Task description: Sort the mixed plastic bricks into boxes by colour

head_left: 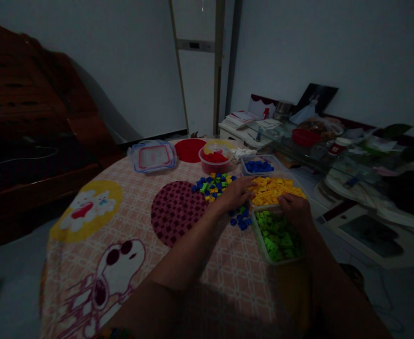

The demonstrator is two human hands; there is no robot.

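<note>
My left hand (235, 193) lies on the table beside a loose pile of mixed blue, yellow and green bricks (214, 183), its fingers stretched toward the container of yellow bricks (275, 189). My right hand (295, 209) rests with curled fingers over the far end of the container of green bricks (277, 238), right where it meets the yellow one. What those fingers hold is hidden. A few blue bricks (241, 221) lie loose between my hands.
A red-brick tub (214, 161), a blue-brick container (259, 165), a red lid (189, 149) and a clear lid (153, 156) sit at the table's far side. A cartoon tablecloth (101, 235) covers the table. A cluttered glass table (320, 146) stands right; a dark sofa (34, 117) left.
</note>
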